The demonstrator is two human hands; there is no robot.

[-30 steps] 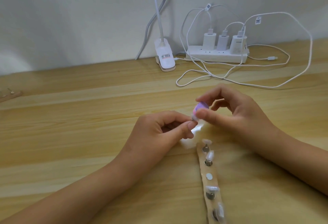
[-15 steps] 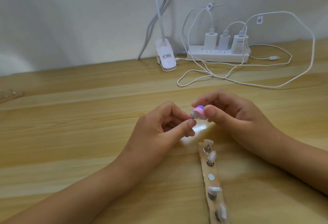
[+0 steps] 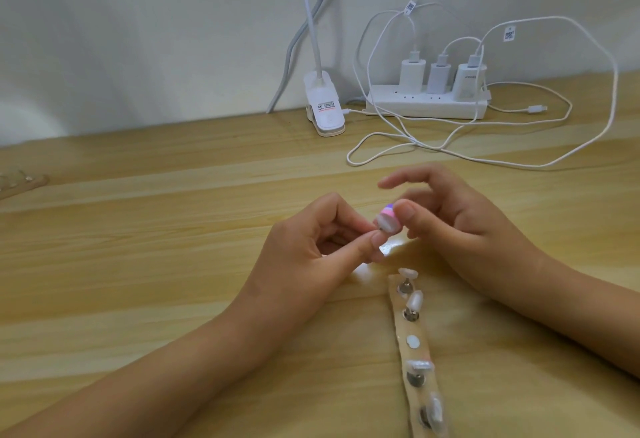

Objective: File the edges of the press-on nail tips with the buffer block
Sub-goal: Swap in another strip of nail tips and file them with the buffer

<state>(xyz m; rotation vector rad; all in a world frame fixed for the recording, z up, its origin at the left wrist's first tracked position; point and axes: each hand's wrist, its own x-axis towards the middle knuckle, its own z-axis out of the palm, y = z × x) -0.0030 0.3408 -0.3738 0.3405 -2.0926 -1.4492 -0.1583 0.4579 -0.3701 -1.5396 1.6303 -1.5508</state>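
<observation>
Head view — pinched the nail tip (image 3: 383, 222) in the left hand (image 3: 304, 257), above the table (image 3: 138, 229); brought it flush against the buffer block (image 3: 388, 211) in the thumb-and-finger grip of the right hand (image 3: 460, 226), forefinger now lifted — filing likely begun.

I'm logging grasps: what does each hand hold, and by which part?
The left hand pinches a nail tip by its lower end, between thumb and finger. The right hand holds the buffer block, thumb on its right side.

Left hand (image 3: 304, 254) pinching with thumb and forefinger, right hand (image 3: 460, 226) pinching, forefinger extended
</observation>
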